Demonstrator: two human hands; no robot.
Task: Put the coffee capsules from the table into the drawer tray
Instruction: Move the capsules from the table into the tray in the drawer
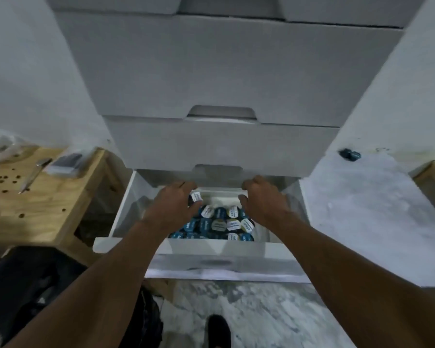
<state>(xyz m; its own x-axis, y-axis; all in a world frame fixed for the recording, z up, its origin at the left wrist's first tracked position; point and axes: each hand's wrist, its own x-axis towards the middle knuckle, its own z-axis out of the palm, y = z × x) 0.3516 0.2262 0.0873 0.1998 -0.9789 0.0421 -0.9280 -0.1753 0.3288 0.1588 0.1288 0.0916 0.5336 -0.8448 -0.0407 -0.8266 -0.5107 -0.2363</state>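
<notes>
Placing step, centre frame: left hand pinches one white-lidded round capsule over the white plastic drawer tray, just above the blue and white foil-topped coffee capsules packed inside. The right hand is curled; whether it holds anything I cannot tell. Next, probably: lower the capsule into the bare back strip.

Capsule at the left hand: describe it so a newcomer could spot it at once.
Start at the white drawer unit and go down to its open bottom drawer, where capsules lie packed together. At the pile's back left edge, the left hand pinches one capsule. Unlike its flat-lying neighbours, it is raised and tilted, white printed lid showing.
</notes>
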